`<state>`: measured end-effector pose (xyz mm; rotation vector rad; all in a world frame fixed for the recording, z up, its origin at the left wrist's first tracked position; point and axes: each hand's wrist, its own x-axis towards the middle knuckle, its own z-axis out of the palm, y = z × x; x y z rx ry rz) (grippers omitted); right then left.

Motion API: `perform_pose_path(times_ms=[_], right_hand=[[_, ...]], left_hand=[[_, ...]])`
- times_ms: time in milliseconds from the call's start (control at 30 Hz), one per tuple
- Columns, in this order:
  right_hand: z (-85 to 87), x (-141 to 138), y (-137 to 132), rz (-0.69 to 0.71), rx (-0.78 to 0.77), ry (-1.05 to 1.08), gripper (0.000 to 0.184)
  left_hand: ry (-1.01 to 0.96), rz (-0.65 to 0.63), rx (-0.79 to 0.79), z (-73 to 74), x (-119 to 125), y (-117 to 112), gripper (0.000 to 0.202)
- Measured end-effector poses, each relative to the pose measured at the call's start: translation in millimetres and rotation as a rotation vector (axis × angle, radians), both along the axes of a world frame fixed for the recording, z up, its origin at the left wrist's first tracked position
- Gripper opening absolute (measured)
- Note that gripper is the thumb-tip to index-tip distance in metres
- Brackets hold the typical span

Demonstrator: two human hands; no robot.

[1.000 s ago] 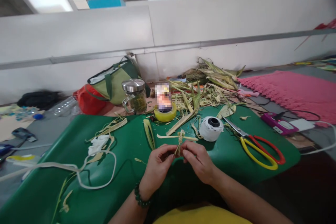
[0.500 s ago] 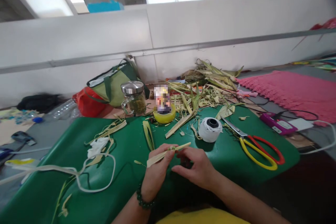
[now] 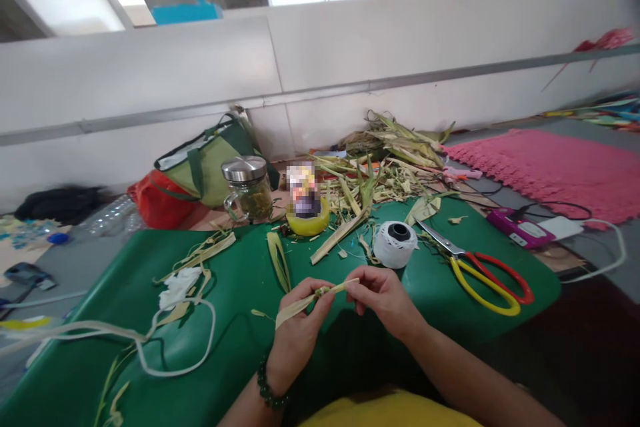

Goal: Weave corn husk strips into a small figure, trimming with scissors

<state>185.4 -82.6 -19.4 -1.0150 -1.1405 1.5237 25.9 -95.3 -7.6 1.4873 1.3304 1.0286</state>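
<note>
A green mat [image 3: 240, 347] covers the tabletop below a long white wall, strewn with husk scraps. At 6 o'clock on the mat, two bare forearms rise from the near edge and meet: the left hand [image 3: 299, 320], a dark bead bracelet [image 3: 270, 392] at its wrist, curls palm-inward with thumb and fingers pinched on a pale leaf strip [image 3: 313, 297]; the right hand [image 3: 383, 297] nips the same strip's far end between thumb and forefinger. The strip's long axis runs from 8 o'clock up to 2 o'clock, its broad end low left, a small knot at mid-length between the hands. A white twine spool [image 3: 396, 243] sits toward 1 o'clock, yellow-and-red scissors [image 3: 483, 273] at 3 o'clock.
</note>
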Motion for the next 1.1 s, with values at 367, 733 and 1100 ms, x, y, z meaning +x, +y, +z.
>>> perform_pose_path(times_ms=[367, 733, 1100], right_hand=[[-1.0, -0.1, -5.6, 0.087, -0.002, -0.076, 0.035], [-35.0, 194.2, -15.0, -0.286, 0.271, -1.631, 0.028], [-21.7, 234.8, -13.6, -0.309, 0.087, -1.557, 0.043]], left_hand=[[-0.205, -0.011, -0.111, -3.4, 6.7, 3.0, 0.026], [-0.339, -0.023, -0.236, 9.6, -10.9, 9.5, 0.027], [-0.421, 0.034, -0.279, 13.4, -7.1, 13.1, 0.021]])
